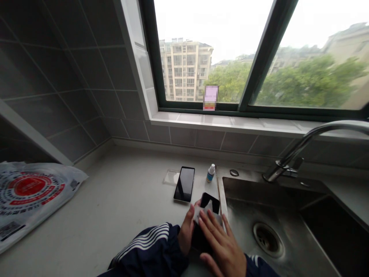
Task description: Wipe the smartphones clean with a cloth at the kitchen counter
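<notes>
A dark smartphone [210, 201] lies tilted in my left hand [188, 229], which is closed around its left side. Over the phone's screen is a thin whitish cloth or wipe [198, 214]. My right hand [220, 240] rests flat on that wipe, its fingers stretched out and pressing it to the glass; the thumb stands apart. Beyond my hands, a second smartphone [185, 184] lies screen up on the counter. Partly under it is a clear phone case [169, 176]. To its right stands a small spray bottle [211, 174] with a white cap and blue label.
A steel sink [245, 207] with a drain is at my right, under a chrome faucet [291, 152]. The pale counter [115, 200] runs leftward to a white plastic bag [34, 196] with red print. Behind are a tiled wall and a window sill [184, 118].
</notes>
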### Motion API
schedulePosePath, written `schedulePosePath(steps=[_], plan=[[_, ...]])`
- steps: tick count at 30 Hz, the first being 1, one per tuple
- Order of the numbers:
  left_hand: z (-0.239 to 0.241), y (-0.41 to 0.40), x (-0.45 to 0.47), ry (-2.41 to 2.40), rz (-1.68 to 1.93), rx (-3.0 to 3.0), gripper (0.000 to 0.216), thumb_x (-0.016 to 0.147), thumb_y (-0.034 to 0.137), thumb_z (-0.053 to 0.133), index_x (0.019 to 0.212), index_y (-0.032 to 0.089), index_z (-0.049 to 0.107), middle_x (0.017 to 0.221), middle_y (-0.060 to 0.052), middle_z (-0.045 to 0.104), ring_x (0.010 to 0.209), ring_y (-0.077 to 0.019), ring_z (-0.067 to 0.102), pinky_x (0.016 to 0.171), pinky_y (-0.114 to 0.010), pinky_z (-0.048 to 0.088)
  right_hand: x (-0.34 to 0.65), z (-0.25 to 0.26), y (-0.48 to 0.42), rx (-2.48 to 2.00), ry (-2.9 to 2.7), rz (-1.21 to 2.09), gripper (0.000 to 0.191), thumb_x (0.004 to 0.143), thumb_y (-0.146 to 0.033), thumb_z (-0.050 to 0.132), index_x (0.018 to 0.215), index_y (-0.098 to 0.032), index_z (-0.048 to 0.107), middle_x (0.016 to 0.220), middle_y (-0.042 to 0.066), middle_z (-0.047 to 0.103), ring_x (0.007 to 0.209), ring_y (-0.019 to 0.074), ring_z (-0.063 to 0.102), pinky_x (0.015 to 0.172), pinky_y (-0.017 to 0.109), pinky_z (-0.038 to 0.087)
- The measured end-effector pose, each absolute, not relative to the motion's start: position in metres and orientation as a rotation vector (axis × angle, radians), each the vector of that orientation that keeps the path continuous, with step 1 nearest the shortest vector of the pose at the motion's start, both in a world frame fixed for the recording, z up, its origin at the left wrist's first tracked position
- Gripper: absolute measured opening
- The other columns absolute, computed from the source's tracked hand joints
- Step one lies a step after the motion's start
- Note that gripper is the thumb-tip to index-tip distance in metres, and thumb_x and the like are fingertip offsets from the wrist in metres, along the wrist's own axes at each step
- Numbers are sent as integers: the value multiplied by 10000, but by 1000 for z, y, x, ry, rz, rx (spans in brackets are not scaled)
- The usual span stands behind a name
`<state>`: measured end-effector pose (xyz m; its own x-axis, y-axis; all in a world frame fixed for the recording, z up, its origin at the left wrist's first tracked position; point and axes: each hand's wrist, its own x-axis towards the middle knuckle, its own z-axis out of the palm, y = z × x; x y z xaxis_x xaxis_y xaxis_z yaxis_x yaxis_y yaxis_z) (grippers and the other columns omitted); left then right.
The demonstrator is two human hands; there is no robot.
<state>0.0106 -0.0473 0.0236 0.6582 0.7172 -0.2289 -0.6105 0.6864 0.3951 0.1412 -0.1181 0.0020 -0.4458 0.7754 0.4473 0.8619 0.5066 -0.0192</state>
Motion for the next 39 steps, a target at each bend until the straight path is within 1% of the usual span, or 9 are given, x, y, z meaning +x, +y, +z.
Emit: schedulePosePath(steps=[4,8,10,13,17,24,29,34,39], plan=[[34,-42,7,518,764,248,863,788,694,468,1465,216,227,1127,-151,662,918,-267,675,909,-433,440,134,0,-117,-1092,-2410,-389,692,948,-582,350,1419,-78,408,1444,126,443,1389,344,301,1130,605,-53],[39,-37,1,544,721,271,868,775,770,365,1458,247,242,1082,-158,667,679,-211,669,727,-374,467,138,4,-115,-1036,-2441,-386,601,959,-522,397,1393,-109,449,1437,90,456,1382,335,322,1122,628,-61],[38,-36,-1,511,720,261,856,786,757,367,1458,241,248,1115,-162,656,729,-223,673,757,-387,468,141,8,-115,-1042,-2432,-367,546,966,-462,419,1389,-119,455,1433,78,463,1385,321,323,1134,613,-54],[35,-34,-1,455,726,230,822,817,708,386,1465,222,247,1196,-165,624,936,-272,660,896,-432,439,146,14,-117,-1131,-2413,-311,477,963,-350,448,1392,-142,453,1446,59,449,1393,294,316,1158,570,-40],[32,-31,1,353,726,178,792,863,647,361,1483,179,205,1304,-166,563,1159,-305,564,1041,-458,341,155,15,-115,-1312,-2355,-241,492,950,-240,436,1431,-145,394,1485,63,393,1410,274,280,1169,532,0],[31,-38,6,239,700,270,647,894,549,395,1398,144,417,1402,-132,493,1341,-298,388,1151,-433,199,175,4,-106,-1463,-2287,-266,597,956,-252,415,1499,-99,221,1519,140,312,1431,303,206,1132,537,176],[23,-43,3,236,661,337,617,899,572,364,1378,194,456,1434,-89,470,1400,-272,299,1165,-442,174,179,2,-104,-1528,-2217,-264,615,968,-279,382,1517,-118,156,1523,151,300,1428,320,212,1090,565,251],[17,-44,4,258,715,362,661,874,570,431,1388,153,441,1447,-92,457,1429,-251,236,1186,-369,112,176,0,-105,-1514,-2220,-265,613,967,-288,389,1510,-94,180,1528,161,286,1429,341,191,1090,570,247],[23,-42,5,297,757,252,736,887,562,397,1456,107,293,1408,-142,490,1365,-268,366,1159,-386,201,163,4,-111,-1406,-2329,-274,599,957,-301,425,1488,-81,256,1528,136,297,1428,334,197,1150,547,95]])
